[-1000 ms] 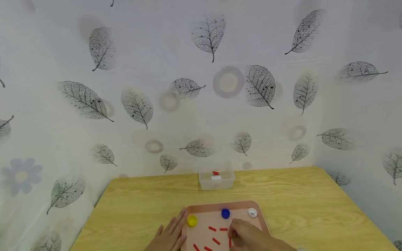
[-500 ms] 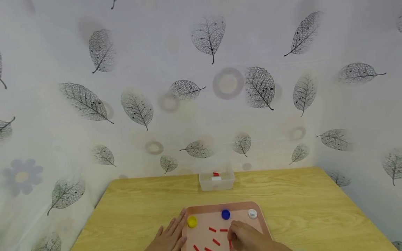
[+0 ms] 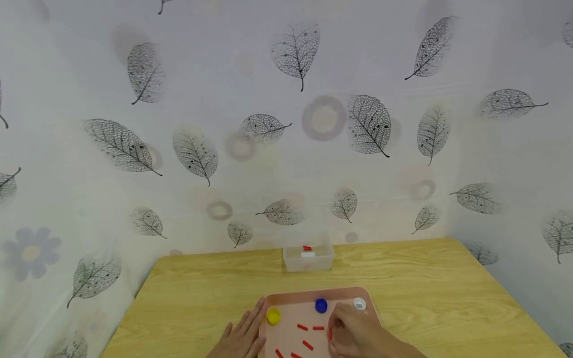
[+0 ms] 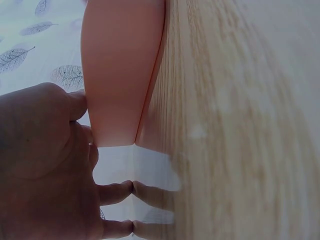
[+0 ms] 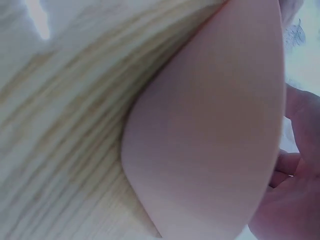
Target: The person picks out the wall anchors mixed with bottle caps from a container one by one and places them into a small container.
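Observation:
A pink tray [image 3: 295, 298] lies at the table's front, cut off by the bottom of the head view. My left hand [image 3: 241, 335] rests at its left edge with fingers extended; in the left wrist view the fingertips touch the tabletop, beside the tray wall [image 4: 120, 75]. Over the tray's right side, my right hand [image 3: 355, 333] has curled fingers and pinches a short red stick [image 3: 331, 334] between finger and thumb, standing lengthwise in the head view. Several similar sticks lie to its left, among them one [image 3: 318, 328] close by. The tray wall [image 5: 205, 125] blocks the fingertips in the right wrist view.
Along the tray's far side sit a yellow round cap [image 3: 273, 316], a blue cap [image 3: 321, 306] and a white cap [image 3: 359, 304]. Behind the tray, a clear plastic box [image 3: 309, 263] holds red sticks [image 3: 307, 248]. A leaf-patterned curtain [image 3: 286, 164] hangs around the wooden table [image 3: 215, 278].
My right hand has shifted slightly away from me and to the right, and the red stick at its fingertips has shifted the same way. The left hand has stayed put.

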### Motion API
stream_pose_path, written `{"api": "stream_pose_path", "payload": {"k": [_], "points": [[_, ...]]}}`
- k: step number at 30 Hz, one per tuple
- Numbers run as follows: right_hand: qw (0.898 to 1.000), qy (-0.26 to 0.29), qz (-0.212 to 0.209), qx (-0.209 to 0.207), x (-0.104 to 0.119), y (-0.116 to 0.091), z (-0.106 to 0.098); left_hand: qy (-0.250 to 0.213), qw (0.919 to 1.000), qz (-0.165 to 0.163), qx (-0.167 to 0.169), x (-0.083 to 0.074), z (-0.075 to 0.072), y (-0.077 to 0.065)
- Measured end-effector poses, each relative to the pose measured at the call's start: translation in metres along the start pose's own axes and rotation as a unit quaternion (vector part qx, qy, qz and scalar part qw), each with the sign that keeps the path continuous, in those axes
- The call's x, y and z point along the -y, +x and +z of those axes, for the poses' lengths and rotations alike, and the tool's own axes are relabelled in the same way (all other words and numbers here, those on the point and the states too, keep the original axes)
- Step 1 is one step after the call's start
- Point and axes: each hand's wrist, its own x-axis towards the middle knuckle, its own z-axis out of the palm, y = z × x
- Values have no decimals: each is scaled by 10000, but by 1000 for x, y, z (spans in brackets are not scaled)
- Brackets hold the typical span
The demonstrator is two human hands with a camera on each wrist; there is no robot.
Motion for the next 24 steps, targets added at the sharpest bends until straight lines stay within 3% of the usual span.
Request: {"api": "stream_pose_path", "payload": {"k": [2,5,7,9,12,13,14,16,19,22,24], "points": [[9999,-69,-130,26,2,-1,-3,-28,9999,-79,88,0,0,0],[9976,-615,-325,-4,5,-3,-7,-33,9997,-112,217,0,-2,-3],[9975,-608,-364,41,6,-3,-10,362,9983,222,389,1,-4,-8],[9910,-1166,-651,-19,8,-4,-14,614,9960,497,421,3,-6,-9],[9643,-2088,-1604,-285,8,-1,-17,732,9950,554,393,4,-5,-8],[9494,-2423,-1942,-462,9,1,-18,521,9975,364,314,3,-4,-5],[9284,-2823,-2309,-708,9,3,-19,362,9989,186,247,2,-2,-2],[8977,-3128,-2946,-977,11,8,-20,110,9998,-88,126,1,0,3],[8748,-3346,-3267,-1263,14,11,-21,61,9998,-188,-13,1,4,7],[8752,-3518,-2962,-1502,17,10,-22,109,9998,-101,-93,2,6,6],[8856,-3490,-2625,-1582,20,10,-22,107,9998,-13,-140,3,6,7]]}}
